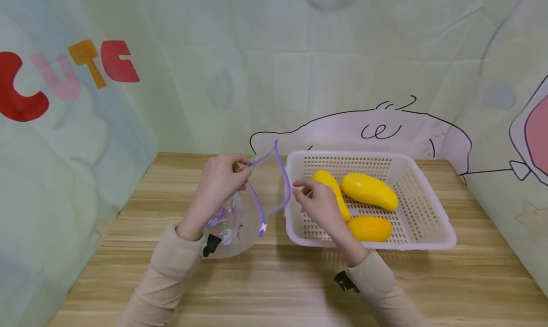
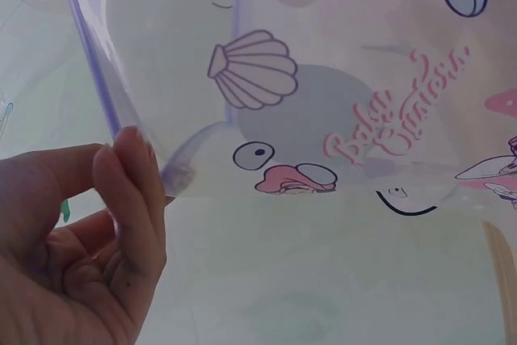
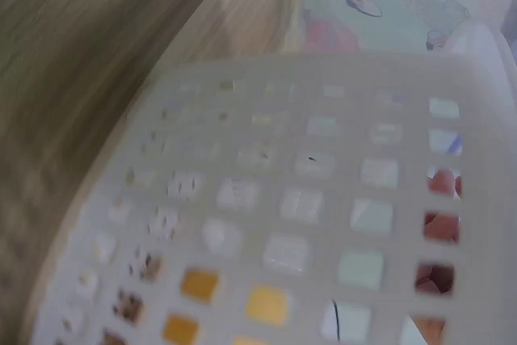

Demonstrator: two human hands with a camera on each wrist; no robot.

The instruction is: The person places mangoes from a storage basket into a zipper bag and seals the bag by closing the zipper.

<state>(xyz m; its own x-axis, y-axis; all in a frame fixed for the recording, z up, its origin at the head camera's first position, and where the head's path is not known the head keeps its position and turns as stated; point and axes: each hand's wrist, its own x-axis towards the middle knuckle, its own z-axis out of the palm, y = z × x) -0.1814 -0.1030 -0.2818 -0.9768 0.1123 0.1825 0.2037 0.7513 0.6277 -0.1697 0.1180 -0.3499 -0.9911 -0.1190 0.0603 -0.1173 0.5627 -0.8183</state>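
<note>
My left hand pinches the rim of a clear zip bag with a purple zip edge. Its mouth gapes toward the right, and a white slider sits at the near corner. In the left wrist view, the thumb and fingers hold one corner of the printed bag. My right hand hovers over the left side of a white plastic basket, fingertips slightly bent beside the bag's mouth, with nothing visible between them. Inside the basket lie three yellow mangoes, one partly hidden by this hand.
Basket and bag are on a wood-grain table. A printed curtain stands behind and along both sides. In the right wrist view, the basket's perforated wall covers most of the picture.
</note>
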